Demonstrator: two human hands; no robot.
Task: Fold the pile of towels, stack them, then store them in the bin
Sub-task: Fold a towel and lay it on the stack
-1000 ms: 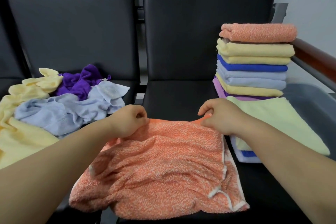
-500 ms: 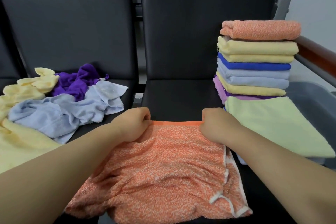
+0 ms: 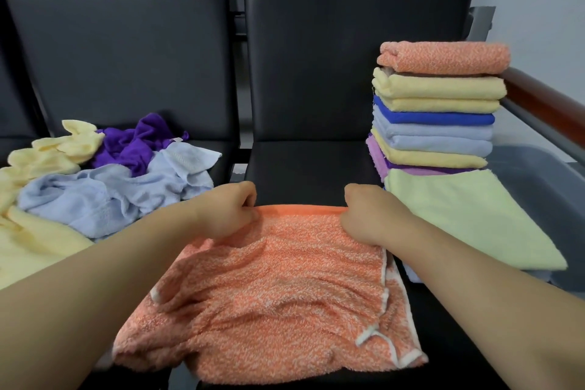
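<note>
Two bare hands grip the far folded edge of an orange towel [image 3: 278,288]. The left hand [image 3: 232,214] pinches its far-left corner with curled fingers, and the right hand [image 3: 368,215] pinches its far-right corner the same way. Both forearms reach forward from the near edge, knuckles up.

The towel lies half folded and wrinkled on a black chair seat [image 3: 310,168]. To the right stands a tall stack of folded towels [image 3: 437,111], with a pale green folded towel [image 3: 468,222] lying nearer. On the left seat is a loose pile of unfolded towels [image 3: 104,187], yellow, purple and light blue.

Folding looks past halfway. What seems to be the grey bin [image 3: 538,174], far right, has not been filled.
</note>
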